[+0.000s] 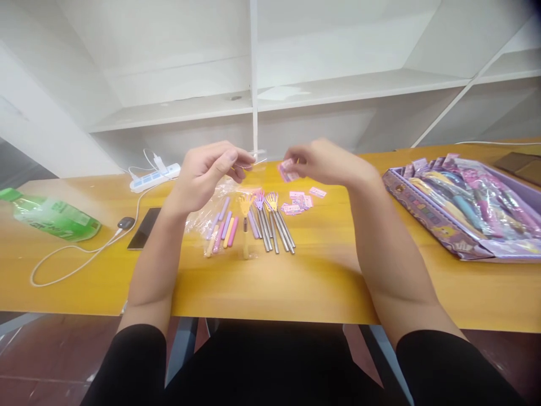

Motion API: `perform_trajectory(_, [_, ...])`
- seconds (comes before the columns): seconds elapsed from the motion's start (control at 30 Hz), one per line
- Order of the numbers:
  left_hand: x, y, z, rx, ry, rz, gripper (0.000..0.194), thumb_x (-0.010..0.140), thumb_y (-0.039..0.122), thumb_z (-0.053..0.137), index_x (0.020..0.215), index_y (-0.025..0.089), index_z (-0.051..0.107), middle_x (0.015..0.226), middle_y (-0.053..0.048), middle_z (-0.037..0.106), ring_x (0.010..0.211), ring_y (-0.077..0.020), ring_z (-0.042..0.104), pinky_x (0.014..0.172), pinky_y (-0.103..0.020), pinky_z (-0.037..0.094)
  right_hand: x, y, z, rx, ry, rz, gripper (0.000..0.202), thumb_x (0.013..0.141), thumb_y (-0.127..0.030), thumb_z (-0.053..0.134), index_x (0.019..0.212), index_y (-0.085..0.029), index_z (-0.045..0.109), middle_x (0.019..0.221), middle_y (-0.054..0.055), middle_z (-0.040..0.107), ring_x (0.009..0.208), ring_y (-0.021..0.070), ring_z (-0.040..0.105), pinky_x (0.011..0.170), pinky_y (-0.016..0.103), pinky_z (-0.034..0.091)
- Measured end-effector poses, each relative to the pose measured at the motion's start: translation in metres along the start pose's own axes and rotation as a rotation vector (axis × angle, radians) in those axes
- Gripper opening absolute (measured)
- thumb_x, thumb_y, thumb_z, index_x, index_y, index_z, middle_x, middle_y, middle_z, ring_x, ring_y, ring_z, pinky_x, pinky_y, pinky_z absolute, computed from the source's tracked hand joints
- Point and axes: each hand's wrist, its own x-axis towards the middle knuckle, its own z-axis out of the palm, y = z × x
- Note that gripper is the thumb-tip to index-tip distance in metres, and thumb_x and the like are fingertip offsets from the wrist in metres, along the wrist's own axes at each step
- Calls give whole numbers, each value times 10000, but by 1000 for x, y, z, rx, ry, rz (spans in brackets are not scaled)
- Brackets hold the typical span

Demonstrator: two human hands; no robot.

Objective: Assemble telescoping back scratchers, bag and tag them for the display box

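My left hand (213, 169) pinches what looks like the mouth of a clear plastic bag (259, 156) between thumb and fingers. Opposite it, my right hand (310, 160) is closed on a small pink card (288, 170), somewhat blurred. Below my hands lies a yellow back scratcher (245, 211) with a claw-shaped head; whether the bag surrounds it I cannot tell. Beside it are several metal-rod back scratchers (274, 223) with yellow and purple heads. Loose purple, pink and yellow handles (224, 225) rest to the left, near crumpled clear plastic (195, 221). Several pink cards (299, 203) are scattered on the right.
A purple display box (426, 217) full of wrapped, colourful items stands at the right. On the left are a green bottle (54, 217), a dark phone (144, 228), a white cable (74, 248) and a power strip (155, 177). White shelving (253, 67) rises behind the wooden table (313, 282).
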Motion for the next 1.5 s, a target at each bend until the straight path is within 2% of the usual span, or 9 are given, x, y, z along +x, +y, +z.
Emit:
perform_trajectory(0.13, [-1,3,-2,-117,-14,-68,542,1093,679,612,1118,196,858,1123,-138,833,946,-237,823,842,-392,733,-27,-28,-12,362,411,-297,279,1119,-484,623,1051,-244,749,914,44,714,757,167,645,724,341,538])
perform_trajectory(0.3, [-3,8,-4,-198,-30,-91,509,1095,655,621,1129,212,868,1155,-136,843,958,-254,830,836,-405,744,-38,-57,-3,394,558,-458,278,1113,-544,629,1230,-325,756,1179,70,717,1019,216,717,858,368,639])
perform_trajectory(0.5, [-4,16,-5,-222,-33,-112,416,1127,550,618,1123,226,881,1128,-118,846,853,-207,798,810,-372,720,-31,-60,11,263,598,-395,248,1128,-528,587,1219,-333,711,1245,70,746,1181,268,721,1112,497,615])
perform_trajectory(0.7, [-8,22,-2,-353,-33,-122,359,1149,420,602,1153,217,897,1184,-121,845,1024,-226,807,897,-369,712,-23,-54,14,269,635,-589,187,1142,-419,590,1153,-299,733,1116,52,754,1026,222,743,990,416,645])
perform_trajectory(0.87, [-8,22,-1,-332,-78,-188,480,1114,600,600,1194,221,882,1170,-120,843,1164,-310,813,975,-459,729,-19,-55,18,179,638,-691,235,1150,-285,558,1201,-307,786,1094,37,742,1026,209,740,936,387,625])
perform_trajectory(1.0, [-7,23,-3,-338,-93,-207,483,1094,628,612,1192,239,882,1225,-110,842,1212,-346,807,970,-481,733,-19,-57,20,209,652,-704,201,1129,-308,628,1291,-309,747,1081,29,759,947,191,740,906,377,641])
perform_trajectory(1.17, [-8,27,-5,-364,-127,-238,461,1095,601,623,1225,240,878,1234,-109,843,1246,-381,799,969,-509,737,-19,-60,20,190,674,-726,85,1108,-313,692,1108,-266,763,1012,25,757,868,171,725,820,337,619])
perform_trajectory(1.33, [-10,30,-6,-397,-127,-246,425,1125,556,601,1243,251,873,1261,-98,840,1218,-353,816,974,-505,744,-19,-60,20,152,661,-731,203,1134,-261,609,1141,-295,809,1048,36,746,978,200,735,870,371,611])
perform_trajectory(1.5, [-10,34,-7,-339,-134,-276,532,1078,667,636,1265,222,859,1304,-127,826,1264,-380,792,928,-503,760,-23,-61,18,170,683,-714,265,1137,-255,580,1147,-322,835,1057,41,724,989,211,727,880,396,599])
